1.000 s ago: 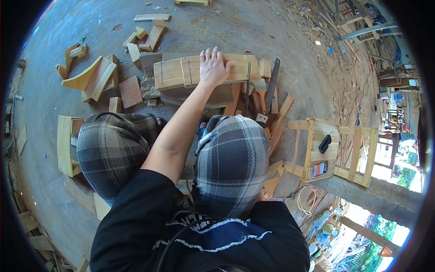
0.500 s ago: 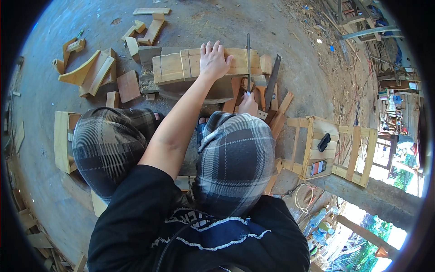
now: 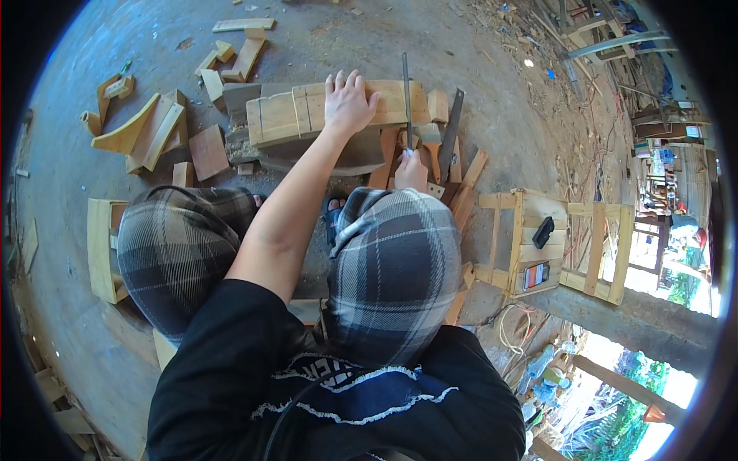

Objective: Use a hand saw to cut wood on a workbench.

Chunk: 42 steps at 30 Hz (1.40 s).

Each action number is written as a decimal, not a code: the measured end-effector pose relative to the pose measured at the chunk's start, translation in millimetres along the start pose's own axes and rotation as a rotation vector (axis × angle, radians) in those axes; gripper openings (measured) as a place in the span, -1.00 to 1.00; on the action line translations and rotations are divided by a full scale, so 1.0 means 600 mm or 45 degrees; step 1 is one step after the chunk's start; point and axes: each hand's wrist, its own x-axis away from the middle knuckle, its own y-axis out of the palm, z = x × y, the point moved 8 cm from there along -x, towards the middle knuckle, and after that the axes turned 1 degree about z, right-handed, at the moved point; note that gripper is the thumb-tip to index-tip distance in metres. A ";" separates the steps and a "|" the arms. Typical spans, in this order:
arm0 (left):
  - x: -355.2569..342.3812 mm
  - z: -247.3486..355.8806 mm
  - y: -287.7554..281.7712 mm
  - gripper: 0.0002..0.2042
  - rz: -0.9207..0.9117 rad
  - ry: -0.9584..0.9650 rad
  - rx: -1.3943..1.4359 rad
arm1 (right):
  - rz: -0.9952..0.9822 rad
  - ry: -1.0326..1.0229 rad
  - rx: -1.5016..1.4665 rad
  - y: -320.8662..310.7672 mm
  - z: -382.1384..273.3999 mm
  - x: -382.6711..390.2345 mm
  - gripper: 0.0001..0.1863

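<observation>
A pale curved wooden board (image 3: pixel 277 117) with dark pencil-like lines across it lies in front of me on a grey support. My left hand (image 3: pixel 350 105) rests flat on it, fingers spread. Close to the board's right end, the thin dark blade of a hand saw (image 3: pixel 407 92) crosses it, seen nearly edge-on. My right hand (image 3: pixel 411 170) is closed around its handle on the near side, partly behind my knee. How deep the blade sits in the wood I cannot tell. A second saw (image 3: pixel 452 127), with a dark blade, lies just right of a wooden block (image 3: pixel 437 106).
Cut wooden pieces (image 3: pixel 150 131) lie on the floor at the left, with more offcuts (image 3: pixel 244 55) farther off. To the right stands a wooden stool (image 3: pixel 530 250) carrying a phone (image 3: pixel 536 275) and a black object (image 3: pixel 543 232). Loose cables (image 3: pixel 516 326) lie near it.
The whole view has shifted slightly, moving the scene left in the picture. My right hand and the saw have slid a little away from me; my left hand stays on the board.
</observation>
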 end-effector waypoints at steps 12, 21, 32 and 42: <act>-0.008 0.005 -0.011 -0.45 -0.002 0.010 0.041 | 0.005 -0.015 -0.055 -0.001 -0.005 -0.008 -0.71; -0.007 0.013 -0.009 -0.46 -0.015 -0.015 0.023 | 0.041 -0.062 -0.011 -0.020 -0.039 -0.019 -0.72; -0.013 0.009 -0.005 -0.46 0.020 0.016 0.059 | -0.010 -0.069 -0.043 -0.022 -0.041 -0.028 -0.73; -0.013 0.025 -0.020 -0.44 -0.022 0.026 0.057 | 0.022 0.051 -0.420 0.020 0.047 0.003 -0.73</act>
